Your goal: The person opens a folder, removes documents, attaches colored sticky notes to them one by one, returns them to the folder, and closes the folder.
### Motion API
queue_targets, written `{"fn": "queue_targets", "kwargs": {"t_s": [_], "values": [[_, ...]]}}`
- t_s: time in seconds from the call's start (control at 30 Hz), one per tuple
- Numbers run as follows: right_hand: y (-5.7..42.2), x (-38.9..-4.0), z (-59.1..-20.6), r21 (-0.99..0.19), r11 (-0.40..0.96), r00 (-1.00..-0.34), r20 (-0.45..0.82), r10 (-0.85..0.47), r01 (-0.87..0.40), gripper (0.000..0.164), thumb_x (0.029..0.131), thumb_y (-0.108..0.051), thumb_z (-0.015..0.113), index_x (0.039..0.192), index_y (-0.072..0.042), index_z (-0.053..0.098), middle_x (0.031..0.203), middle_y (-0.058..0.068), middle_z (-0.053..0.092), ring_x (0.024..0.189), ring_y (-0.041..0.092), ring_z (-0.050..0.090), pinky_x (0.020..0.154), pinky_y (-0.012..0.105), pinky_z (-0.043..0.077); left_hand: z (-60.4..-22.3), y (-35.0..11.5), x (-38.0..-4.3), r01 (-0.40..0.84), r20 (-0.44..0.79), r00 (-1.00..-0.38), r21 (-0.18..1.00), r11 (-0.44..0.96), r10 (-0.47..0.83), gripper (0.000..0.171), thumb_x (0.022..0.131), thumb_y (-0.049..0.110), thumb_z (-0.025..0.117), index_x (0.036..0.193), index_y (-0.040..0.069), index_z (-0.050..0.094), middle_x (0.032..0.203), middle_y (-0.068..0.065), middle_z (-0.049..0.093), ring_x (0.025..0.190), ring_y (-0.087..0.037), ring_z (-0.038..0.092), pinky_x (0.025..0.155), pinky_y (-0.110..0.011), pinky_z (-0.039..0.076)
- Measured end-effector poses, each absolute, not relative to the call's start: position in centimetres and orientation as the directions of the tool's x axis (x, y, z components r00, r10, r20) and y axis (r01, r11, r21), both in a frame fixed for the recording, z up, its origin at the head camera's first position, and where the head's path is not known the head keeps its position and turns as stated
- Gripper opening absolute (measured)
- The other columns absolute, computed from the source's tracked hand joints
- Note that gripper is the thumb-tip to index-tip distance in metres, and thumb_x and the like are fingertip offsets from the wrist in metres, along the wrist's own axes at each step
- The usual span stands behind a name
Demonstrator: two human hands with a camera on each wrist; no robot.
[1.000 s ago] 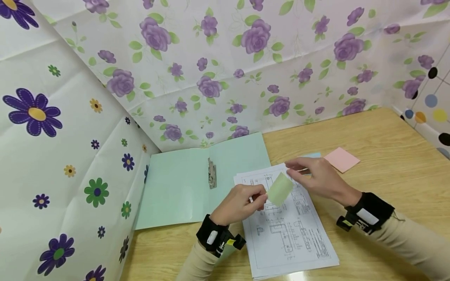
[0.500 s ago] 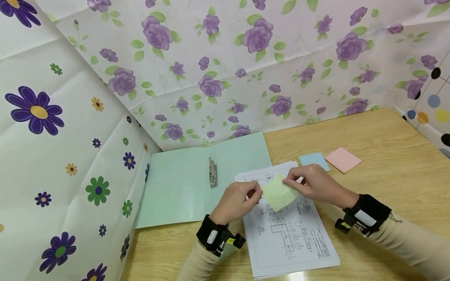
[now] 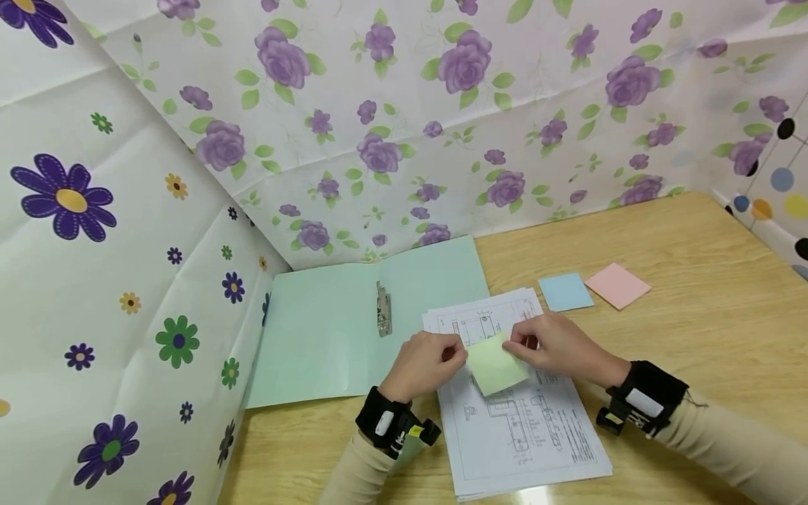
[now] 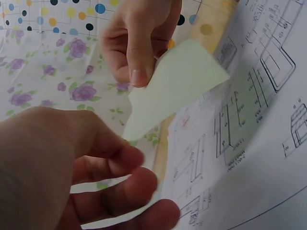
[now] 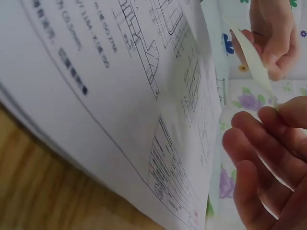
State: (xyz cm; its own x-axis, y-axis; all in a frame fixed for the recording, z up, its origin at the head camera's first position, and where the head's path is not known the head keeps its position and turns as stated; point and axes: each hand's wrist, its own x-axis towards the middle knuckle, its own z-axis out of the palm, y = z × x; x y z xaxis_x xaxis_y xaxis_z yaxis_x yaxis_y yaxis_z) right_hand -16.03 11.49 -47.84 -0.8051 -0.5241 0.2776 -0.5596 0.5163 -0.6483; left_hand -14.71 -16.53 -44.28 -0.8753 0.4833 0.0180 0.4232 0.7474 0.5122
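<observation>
A pale green sticky note is stretched between both hands above a stack of printed drawing sheets. The left hand pinches its left corner between thumb and forefinger. At the upper right edge, the right hand pinches it the same way. In the left wrist view the note stands off the paper, its free lower edge pointing toward the sheets. The right wrist view shows the note nearly edge-on, slightly curved, over the drawings.
An open light green folder with a metal clip lies to the left, partly under the sheets. A blue sticky note pad and a pink one lie behind the right hand on the wooden table.
The right hand has come in to pinch the green note, which earlier only the left hand held. Both hands then lowered it toward the sheets, and the blue pad is now uncovered.
</observation>
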Motion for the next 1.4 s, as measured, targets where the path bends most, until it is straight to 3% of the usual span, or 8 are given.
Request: {"fn": "queue_targets", "kwargs": {"t_s": [0.2,0.5,0.87,1.4], "values": [[11.4,-16.0,-48.3,-0.654,0.546,-0.808,0.175,-0.563,-0.523,0.036,0.106,-0.021,0.079,0.072,-0.024,0.069,0.061,-0.016,0.054,0.054,-0.005,0.044,0.055,0.017,0.034,-44.9,-16.5,-14.8,0.408,-0.074,-0.861,0.492,0.769,0.503,0.024,0.104,0.018,0.064,0.081,0.016,0.072,0.064,0.011,0.044,0.06,-0.002,0.042,0.057,-0.019,0.03],[11.1,-16.0,-48.8,-0.624,0.586,-0.807,0.126,-0.576,-0.516,0.042,0.105,-0.022,0.08,0.067,-0.024,0.062,0.06,-0.017,0.048,0.055,-0.004,0.042,0.057,0.017,0.033,-45.2,-16.3,-14.8,0.413,-0.091,-0.854,0.477,0.775,0.512,0.022,0.1,0.017,0.066,0.078,0.019,0.069,0.066,0.012,0.047,0.059,-0.002,0.043,0.057,-0.02,0.031],[10.7,-15.5,-49.4,-0.654,0.606,-0.821,0.04,-0.57,-0.453,0.043,0.105,-0.023,0.08,0.066,-0.024,0.062,0.06,-0.016,0.043,0.054,-0.001,0.042,0.057,0.018,0.031,-45.8,-16.1,-14.9,0.41,-0.124,-0.852,0.446,0.796,0.508,0.026,0.102,0.019,0.067,0.077,0.02,0.071,0.062,0.013,0.046,0.055,-0.002,0.041,0.053,-0.02,0.03],[10.1,-14.8,-50.1,-0.649,0.617,-0.819,0.016,-0.574,-0.445,0.049,0.101,-0.019,0.08,0.061,-0.026,0.054,0.058,-0.017,0.036,0.052,-0.002,0.036,0.056,0.018,0.025,-46.4,-15.7,-15.3,0.417,-0.162,-0.847,0.39,0.821,0.507,0.032,0.099,0.019,0.074,0.068,0.022,0.066,0.059,0.015,0.046,0.055,-0.002,0.041,0.054,-0.02,0.03]]}}
